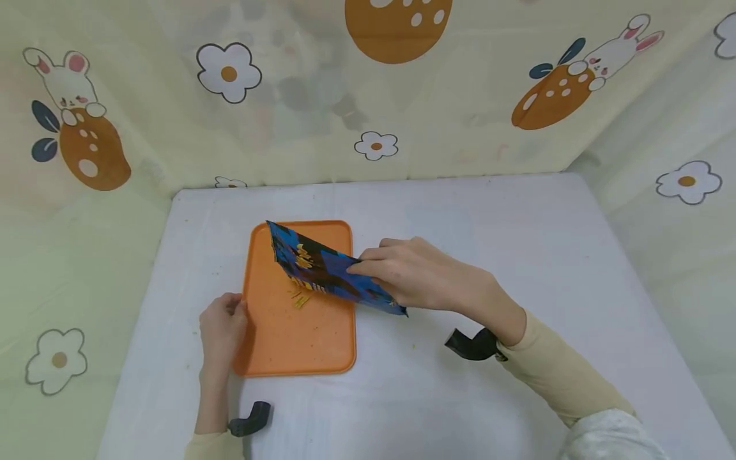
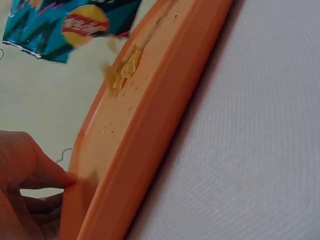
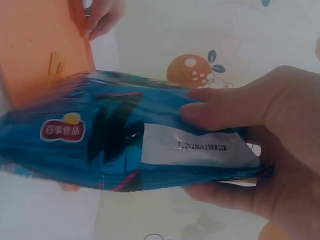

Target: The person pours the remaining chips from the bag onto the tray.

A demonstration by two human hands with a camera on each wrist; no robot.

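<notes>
My right hand (image 1: 422,275) grips a blue snack bag (image 1: 330,271) by its right end, thumb on one face and fingers on the other in the right wrist view. The bag slants over the orange tray (image 1: 299,348), its far end above the tray's upper left part. Several yellow chip sticks (image 1: 299,300) lie on the tray below the bag, with crumbs scattered around. In the left wrist view, blurred pieces (image 2: 108,75) drop beneath the bag's end. At the tray's left rim, my left hand (image 1: 221,329) pinches the edge between thumb and fingers.
A white table (image 1: 460,396) carries the tray, with a few crumbs on its surface. Patterned curtains (image 1: 299,128) enclose the back and both sides. Black wrist mounts (image 1: 473,345) stick out from both sleeves.
</notes>
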